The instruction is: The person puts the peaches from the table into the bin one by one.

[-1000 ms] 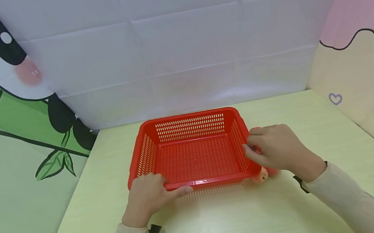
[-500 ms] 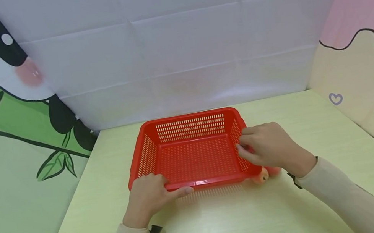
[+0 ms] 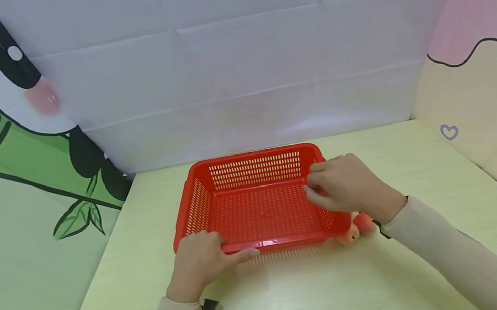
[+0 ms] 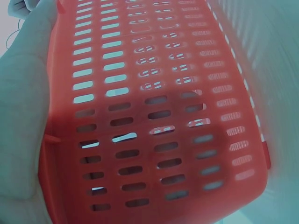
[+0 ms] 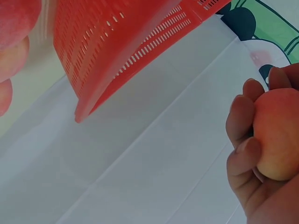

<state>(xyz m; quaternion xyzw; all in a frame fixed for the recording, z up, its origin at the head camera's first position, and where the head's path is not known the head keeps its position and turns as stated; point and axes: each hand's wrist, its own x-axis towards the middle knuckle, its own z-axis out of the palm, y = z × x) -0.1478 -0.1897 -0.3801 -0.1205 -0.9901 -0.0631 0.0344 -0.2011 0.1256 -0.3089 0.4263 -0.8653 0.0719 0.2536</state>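
A red plastic basket (image 3: 263, 244) with slotted walls stands on the table. My left hand (image 3: 200, 260) grips its near rim at the left corner, the thumb lying along the outside; in the left wrist view that hand (image 4: 23, 107) runs beside the basket wall. Over the basket's right side is my right hand (image 3: 346, 185). It holds a red-yellow apple (image 5: 280, 135), plain in the right wrist view but hidden from the head view by the hand. Beside the basket's near right corner lie a yellowish apple (image 3: 350, 234) and a red apple (image 3: 364, 223), partly covered.
The pale wooden table (image 3: 300, 287) reaches to a white cloth backdrop (image 3: 244, 73). Printed panels close off the left and right sides. In the right wrist view, apples (image 5: 14, 58) sit close together outside the basket.
My right hand has moved left and slightly away from me, from outside the basket's right rim to over it, carrying the apple. My left hand keeps its hold on the rim.
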